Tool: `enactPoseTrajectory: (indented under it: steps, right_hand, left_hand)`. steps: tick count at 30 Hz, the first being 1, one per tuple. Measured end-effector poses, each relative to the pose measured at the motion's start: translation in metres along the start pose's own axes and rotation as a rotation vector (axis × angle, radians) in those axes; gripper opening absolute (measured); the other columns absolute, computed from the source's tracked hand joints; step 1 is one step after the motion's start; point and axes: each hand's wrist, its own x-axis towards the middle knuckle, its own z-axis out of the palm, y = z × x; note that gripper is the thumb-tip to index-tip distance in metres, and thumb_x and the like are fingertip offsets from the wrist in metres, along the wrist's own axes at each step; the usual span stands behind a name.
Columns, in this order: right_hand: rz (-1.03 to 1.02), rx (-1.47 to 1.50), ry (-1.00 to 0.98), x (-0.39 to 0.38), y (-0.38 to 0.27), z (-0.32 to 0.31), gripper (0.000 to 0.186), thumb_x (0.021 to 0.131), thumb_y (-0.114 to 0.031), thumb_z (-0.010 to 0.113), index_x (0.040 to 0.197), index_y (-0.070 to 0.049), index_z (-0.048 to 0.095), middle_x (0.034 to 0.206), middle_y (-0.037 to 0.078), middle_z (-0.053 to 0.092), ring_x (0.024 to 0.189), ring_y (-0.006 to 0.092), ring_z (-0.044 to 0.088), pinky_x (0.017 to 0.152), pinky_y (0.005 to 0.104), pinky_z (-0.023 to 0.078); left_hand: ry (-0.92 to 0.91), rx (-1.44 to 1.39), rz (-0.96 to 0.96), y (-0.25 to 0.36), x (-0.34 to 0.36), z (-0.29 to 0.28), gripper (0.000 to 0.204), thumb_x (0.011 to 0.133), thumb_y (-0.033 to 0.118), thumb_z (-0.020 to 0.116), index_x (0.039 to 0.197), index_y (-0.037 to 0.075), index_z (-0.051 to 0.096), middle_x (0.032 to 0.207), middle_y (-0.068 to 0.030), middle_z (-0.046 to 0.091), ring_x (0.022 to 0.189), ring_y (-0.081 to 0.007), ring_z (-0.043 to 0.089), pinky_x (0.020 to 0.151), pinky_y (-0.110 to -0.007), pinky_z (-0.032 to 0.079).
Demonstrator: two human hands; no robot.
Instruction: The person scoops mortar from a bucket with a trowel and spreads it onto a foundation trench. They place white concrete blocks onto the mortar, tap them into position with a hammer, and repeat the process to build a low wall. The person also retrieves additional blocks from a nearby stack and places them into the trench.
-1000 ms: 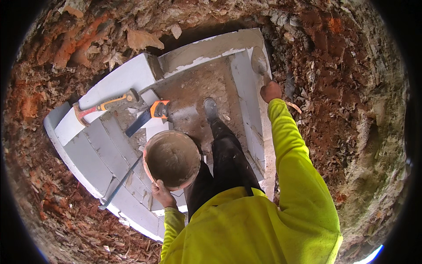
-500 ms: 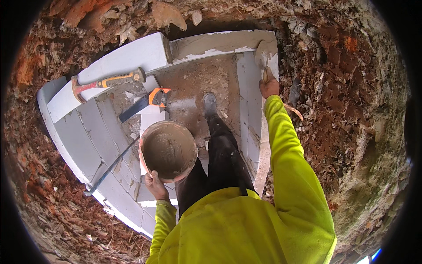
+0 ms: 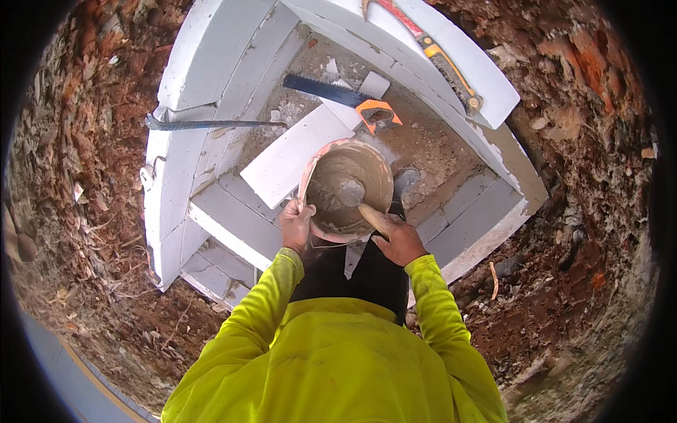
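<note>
A pinkish bucket (image 3: 308,171) of grey-brown mortar (image 3: 330,168) is in front of my body. My left hand (image 3: 296,224) is closed on its near left rim, thumb over the edge. My right hand (image 3: 400,240) grips the pale handle of a trowel (image 3: 371,216). The trowel's blade sits down in the mortar, partly coated with it. Just beyond the bucket, a handsaw (image 3: 321,88) with an orange-and-black handle lies across pale block offcuts (image 3: 300,156). One of my boots (image 3: 405,181) shows to the right of the bucket.
Low walls of white blocks (image 3: 204,92) surround me. A red-and-yellow hammer (image 3: 437,53) lies on the far right wall; mortar coats the wall top (image 3: 518,166) beyond it. A dark metal bar (image 3: 211,124) leans over the left wall. Rough reddish earth (image 3: 92,176) rises outside.
My right hand has brought the trowel from the right wall's top into the bucket. My left hand still holds the rim. The view has turned, so walls and tools appear rotated.
</note>
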Motion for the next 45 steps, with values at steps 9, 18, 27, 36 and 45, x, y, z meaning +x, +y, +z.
enactPoseTrajectory:
  steps: [9, 18, 27, 36, 45]
  right_hand:
    - [0.075, 0.206, 0.236, 0.013, -0.040, -0.006, 0.057, 0.095, -0.022, 0.061, 0.143, 0.003, 0.043, 0.134, 0.024, 0.057, 0.121, 0.0312, 0.057, 0.103, 0.0381, 0.042]
    - [0.167, -0.288, -0.041, 0.064, 0.006, -0.024, 0.055, 0.096, -0.037, 0.057, 0.135, 0.003, 0.053, 0.106, 0.029, 0.066, 0.100, 0.0387, 0.066, 0.091, 0.0396, 0.049]
    - [0.241, -0.365, 0.134, 0.228, 0.185, 0.016, 0.045, 0.088, -0.037, 0.065, 0.103, 0.005, 0.066, 0.088, 0.028, 0.068, 0.086, 0.0420, 0.067, 0.073, 0.0442, 0.052]
    - [0.653, 0.556, 0.187, 0.288, 0.181, 0.161, 0.074, 0.087, -0.046, 0.071, 0.137, 0.004, 0.049, 0.109, 0.019, 0.067, 0.087, 0.0294, 0.069, 0.073, 0.0366, 0.056]
    - [0.882, 1.258, 0.208, 0.382, 0.139, 0.281, 0.104, 0.086, -0.068, 0.060, 0.156, -0.008, 0.012, 0.152, 0.019, 0.034, 0.129, 0.0379, 0.048, 0.106, 0.0487, 0.042]
  left_hand:
    - [0.411, -0.423, 0.047, -0.006, -0.042, -0.125, 0.011, 0.082, -0.002, 0.054, 0.078, 0.009, 0.054, 0.068, 0.0006, 0.054, 0.053, -0.0098, 0.052, 0.049, -0.026, 0.048]
    - [0.963, -1.070, 0.247, -0.059, -0.047, -0.305, 0.056, 0.087, 0.017, 0.047, 0.141, 0.004, 0.043, 0.133, -0.0168, 0.055, 0.118, -0.0374, 0.058, 0.100, -0.050, 0.051]
    - [1.268, -0.954, 0.099, -0.180, -0.020, -0.388, 0.053, 0.094, 0.029, 0.047, 0.138, 0.000, 0.046, 0.132, -0.0182, 0.056, 0.120, -0.0323, 0.056, 0.101, -0.045, 0.049]
    - [1.460, -0.708, -0.108, -0.235, -0.058, -0.360, 0.050, 0.098, 0.056, 0.041, 0.101, 0.009, 0.057, 0.088, -0.0044, 0.056, 0.075, -0.0190, 0.050, 0.064, -0.032, 0.045]
    - [0.587, -0.053, -0.001, -0.233, 0.174, -0.260, 0.085, 0.089, 0.037, 0.070, 0.150, -0.001, 0.027, 0.142, -0.0174, 0.042, 0.132, -0.0282, 0.041, 0.115, -0.038, 0.028]
